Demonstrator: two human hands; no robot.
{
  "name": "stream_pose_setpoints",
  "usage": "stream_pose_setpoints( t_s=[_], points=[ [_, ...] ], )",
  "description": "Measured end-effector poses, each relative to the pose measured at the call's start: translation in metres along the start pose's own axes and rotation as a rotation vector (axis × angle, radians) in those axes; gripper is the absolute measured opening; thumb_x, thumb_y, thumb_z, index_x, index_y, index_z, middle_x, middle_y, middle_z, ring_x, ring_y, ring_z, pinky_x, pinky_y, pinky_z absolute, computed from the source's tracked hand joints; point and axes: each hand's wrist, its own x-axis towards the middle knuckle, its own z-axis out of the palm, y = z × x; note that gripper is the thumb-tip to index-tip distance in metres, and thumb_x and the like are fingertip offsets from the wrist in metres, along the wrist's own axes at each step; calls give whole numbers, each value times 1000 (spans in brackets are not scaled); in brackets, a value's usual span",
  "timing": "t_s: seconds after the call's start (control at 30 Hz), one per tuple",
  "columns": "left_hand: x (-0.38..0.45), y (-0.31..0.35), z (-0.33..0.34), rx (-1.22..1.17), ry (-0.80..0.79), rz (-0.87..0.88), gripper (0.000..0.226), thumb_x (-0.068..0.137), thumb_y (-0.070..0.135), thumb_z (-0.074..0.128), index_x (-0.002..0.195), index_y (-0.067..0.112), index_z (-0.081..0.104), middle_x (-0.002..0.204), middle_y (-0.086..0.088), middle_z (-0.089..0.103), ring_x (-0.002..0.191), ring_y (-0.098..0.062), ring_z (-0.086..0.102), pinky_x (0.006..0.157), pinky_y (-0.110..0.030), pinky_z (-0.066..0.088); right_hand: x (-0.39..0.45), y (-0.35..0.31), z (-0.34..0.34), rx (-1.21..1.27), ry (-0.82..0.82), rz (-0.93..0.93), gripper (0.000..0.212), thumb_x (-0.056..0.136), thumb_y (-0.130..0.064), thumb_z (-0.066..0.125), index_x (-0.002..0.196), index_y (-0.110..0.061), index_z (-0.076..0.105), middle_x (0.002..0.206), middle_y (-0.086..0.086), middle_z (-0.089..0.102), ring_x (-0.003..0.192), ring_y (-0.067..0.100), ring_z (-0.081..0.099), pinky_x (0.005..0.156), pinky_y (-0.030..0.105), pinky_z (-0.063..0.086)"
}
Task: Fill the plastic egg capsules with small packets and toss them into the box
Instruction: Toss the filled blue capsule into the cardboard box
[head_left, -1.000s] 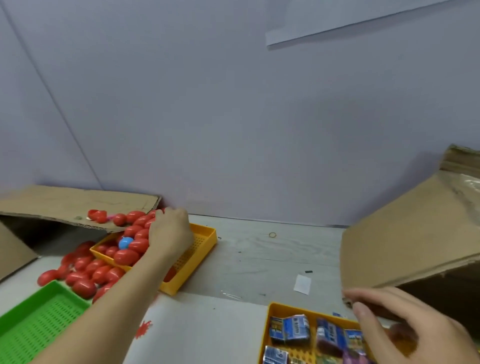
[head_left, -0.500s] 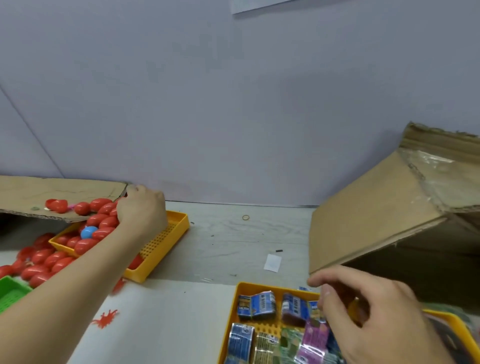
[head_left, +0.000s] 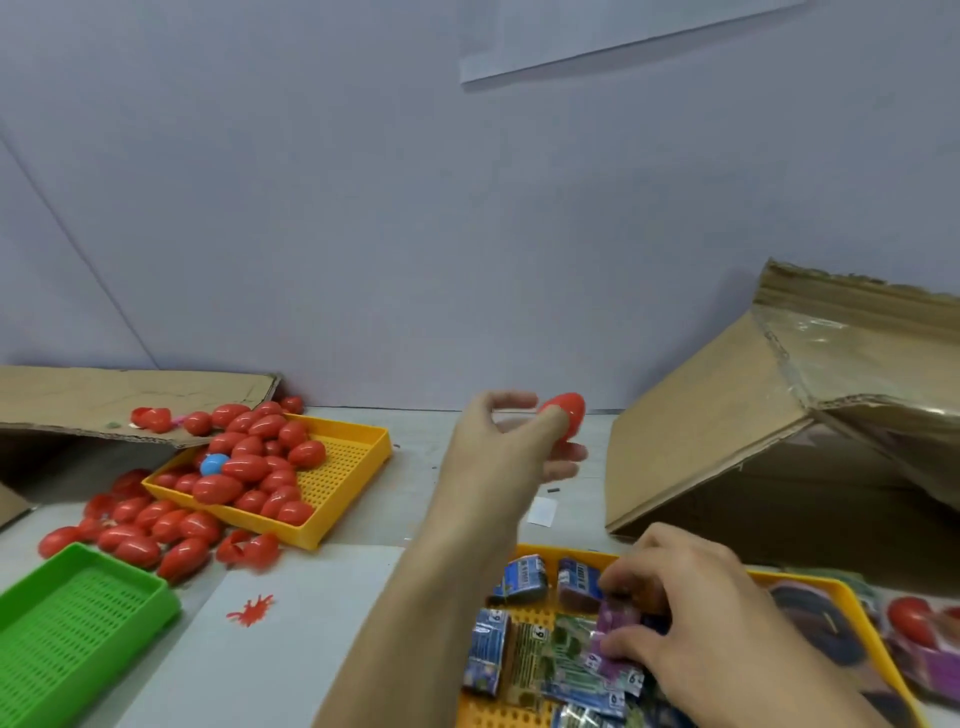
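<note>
Egg in one hand, packet in the other

My left hand (head_left: 511, 441) pinches a red egg capsule (head_left: 563, 415) above the table; my right hand (head_left: 691, 613) grabs a purple packet (head_left: 613, 636) in the near yellow tray (head_left: 519, 714). A loose pinch could drop the egg.

The left hand (head_left: 511, 447) is raised above the table, forearm stretched forward from the lower middle, back of the hand toward the camera, fingers curled round a red egg (head_left: 565, 418) at their tips. The right hand (head_left: 691, 618) sits lower and nearer, palm down, fingers bent, their tips pinching a purple packet (head_left: 615, 626).
</note>
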Motion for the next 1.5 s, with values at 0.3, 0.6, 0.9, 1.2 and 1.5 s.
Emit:
stream_pose_setpoints(
  t_s=[0.3, 0.6, 0.9, 1.2, 1.5],
  points=[
    [-11, -41, -4, -285, 97, 23, 13, 89, 8, 64, 101, 10, 69, 87, -16, 72, 71, -24, 69, 57, -24, 54, -2, 6, 0, 98, 100, 45, 16, 82, -34, 76, 70, -36, 66, 84, -17, 59, 80, -4, 56, 62, 13, 45],
    [-10, -43, -5, -396, -27, -80, 12, 88, 3, 53, 76, 6, 54, 62, -7, 51, 50, -21, 53, 42, -27, 45, 1, 17, 1, 488, 389, 78, 28, 82, -9, 77, 81, -37, 72, 71, -9, 73, 64, 7, 70, 60, 18, 55],
    [-13, -50, -2, 412, -240, 162, 24, 78, 45, 76, 77, 21, 74, 59, 11, 63, 52, 0, 57, 51, -14, 46, 2, 18, -2, 591, 475, -29, 26, 85, -15, 71, 90, -41, 71, 66, 1, 69, 62, 9, 66, 59, 16, 51],
    [-9, -50, -3, 77, -342, 13, 18, 68, 34, 75, 65, 16, 70, 53, 1, 42, 46, -13, 36, 44, -23, 33, 3, 19, -4, 717, 479, -29, 20, 76, -43, 62, 95, -39, 68, 69, 5, 71, 60, 11, 64, 64, 28, 50],
    [-6, -52, -1, -81, -232, -14, 31, 81, 25, 71, 51, 18, 63, 53, 1, 39, 45, -11, 33, 41, -21, 32, 1, 19, -4, 684, 563, -120, 19, 72, -47, 63, 85, -36, 71, 81, -7, 72, 76, 6, 68, 64, 14, 52]
  ],
)
